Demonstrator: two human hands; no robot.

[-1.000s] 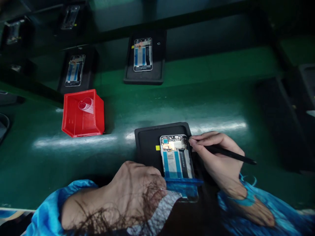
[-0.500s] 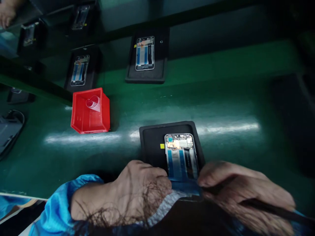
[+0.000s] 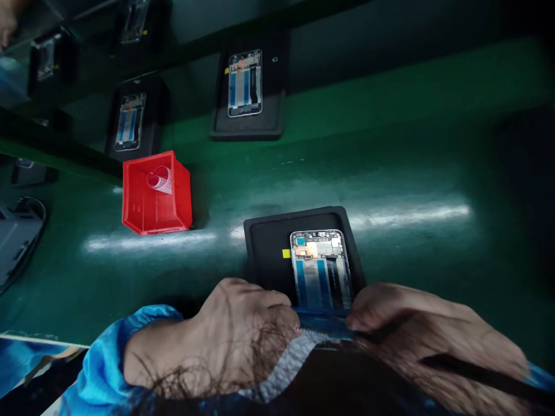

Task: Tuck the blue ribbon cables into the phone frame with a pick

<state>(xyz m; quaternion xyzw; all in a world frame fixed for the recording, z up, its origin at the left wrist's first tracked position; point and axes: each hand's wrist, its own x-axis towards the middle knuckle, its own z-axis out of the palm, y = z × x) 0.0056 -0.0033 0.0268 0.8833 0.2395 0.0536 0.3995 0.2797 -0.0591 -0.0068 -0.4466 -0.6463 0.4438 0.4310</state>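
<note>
Head: right hand (image 3: 427, 326), stylus (image 3: 477, 374) now nearer

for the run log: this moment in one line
left hand: at open silver phone frame's near end | right hand: gripping thin black stylus | frame: in black tray

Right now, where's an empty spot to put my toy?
Bare green table lies right of the near black tray, and in the wide band between it and the far tray. Crowded: the left hand and right hand, with its black stylus, meet at the phone; the red bin sits left.
</note>
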